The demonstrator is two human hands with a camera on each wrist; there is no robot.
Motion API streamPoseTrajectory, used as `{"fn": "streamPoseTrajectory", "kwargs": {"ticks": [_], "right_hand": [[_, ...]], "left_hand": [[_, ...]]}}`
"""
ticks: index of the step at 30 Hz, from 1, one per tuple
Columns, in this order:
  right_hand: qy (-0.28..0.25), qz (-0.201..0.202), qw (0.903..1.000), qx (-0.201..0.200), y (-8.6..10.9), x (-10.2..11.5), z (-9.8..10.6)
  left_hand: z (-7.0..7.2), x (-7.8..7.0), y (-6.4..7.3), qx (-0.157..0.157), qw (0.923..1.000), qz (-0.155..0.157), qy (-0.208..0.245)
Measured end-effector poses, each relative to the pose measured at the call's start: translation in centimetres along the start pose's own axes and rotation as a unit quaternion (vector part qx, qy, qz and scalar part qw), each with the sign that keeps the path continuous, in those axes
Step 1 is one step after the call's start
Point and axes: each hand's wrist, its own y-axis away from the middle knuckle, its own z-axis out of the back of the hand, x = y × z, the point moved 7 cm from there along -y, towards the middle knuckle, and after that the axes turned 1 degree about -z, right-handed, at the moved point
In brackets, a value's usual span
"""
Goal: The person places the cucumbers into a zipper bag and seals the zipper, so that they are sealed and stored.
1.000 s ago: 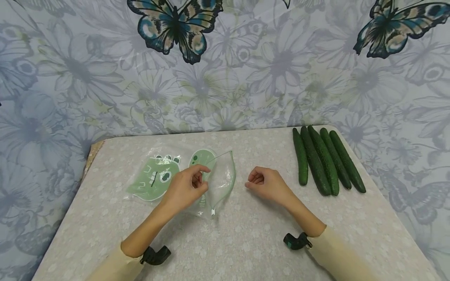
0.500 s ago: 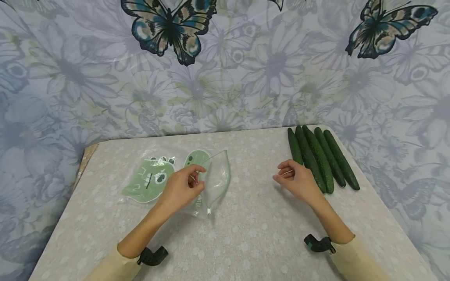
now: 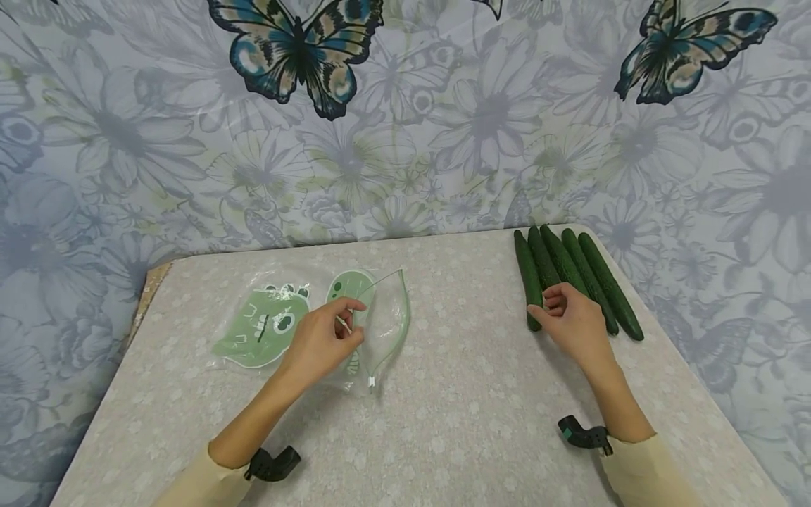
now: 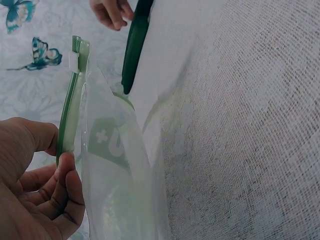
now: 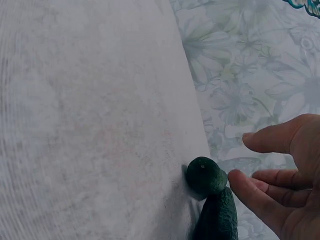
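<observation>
A clear zip bag (image 3: 388,317) with a green zip edge and white slider lies on the table, its mouth spread apart. My left hand (image 3: 324,336) pinches the near zip edge (image 4: 67,120) between thumb and fingers. Several dark green cucumbers (image 3: 595,282) lie side by side at the right. Over the near end of the leftmost cucumber (image 3: 527,274) is my right hand (image 3: 573,320), thumb and fingers apart. In the right wrist view its fingertips (image 5: 237,177) are right beside the cucumber ends (image 5: 202,176).
A printed green cartoon face (image 3: 269,325) shows on a clear bag at the left, under and beside the left forearm. The table (image 3: 443,422) has a pale patterned cloth and backs onto a wall hanging (image 3: 405,141) with flowers and butterflies.
My right hand has moved right, from beside the bag's mouth to the leftmost cucumber. The left hand keeps its pinch on the zip edge. The head view has shifted slightly.
</observation>
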Motion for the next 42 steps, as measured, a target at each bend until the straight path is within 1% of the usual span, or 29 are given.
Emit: {"fn": "streamPoseTrajectory", "kwargs": {"ticks": [2,5,9,12,17,23,27,30,32,38,42], "right_hand": [[0.017,-0.011,0.9998,0.005,0.0,-0.1,-0.1],[0.044,-0.032,0.9983,0.023,-0.1,-0.1,-0.5],[0.089,-0.031,0.9944,0.047,-0.5,-0.1,-1.4],[0.112,-0.023,0.9918,0.056,-0.7,-0.3,-2.0],[0.118,-0.026,0.9906,0.064,-0.8,-0.7,-2.4],[0.115,-0.022,0.9911,0.064,-1.0,-0.8,-2.3],[0.111,-0.018,0.9916,0.063,-1.0,-0.8,-2.1],[0.103,-0.016,0.9934,0.048,-1.0,-0.8,-1.4],[0.092,-0.014,0.9952,0.031,-1.0,-0.7,-0.8],[0.071,-0.004,0.9968,-0.037,-1.1,-0.5,1.3],[0.063,0.026,0.9937,-0.089,-1.3,-0.6,2.7]], "left_hand": [[0.0,0.1,0.1,0.0,1.0,0.004,0.005],[0.1,0.2,0.2,0.0,0.9999,0.007,0.008],[0.1,0.3,0.3,-0.005,1.0,0.004,0.002],[0.2,0.4,0.3,-0.009,1.0,0.003,0.003],[0.3,0.4,0.4,-0.007,0.9999,0.005,0.007],[0.4,0.4,0.3,-0.01,0.9999,0.006,0.009],[0.3,0.4,0.3,-0.005,0.9999,0.006,0.009],[0.2,0.3,0.2,-0.001,0.9999,0.004,0.01],[0.2,0.2,0.2,0.0,0.9999,0.004,0.009],[0.3,0.3,0.2,-0.005,1.0,0.005,0.006],[0.4,0.3,0.1,-0.007,1.0,0.004,0.002]]}}
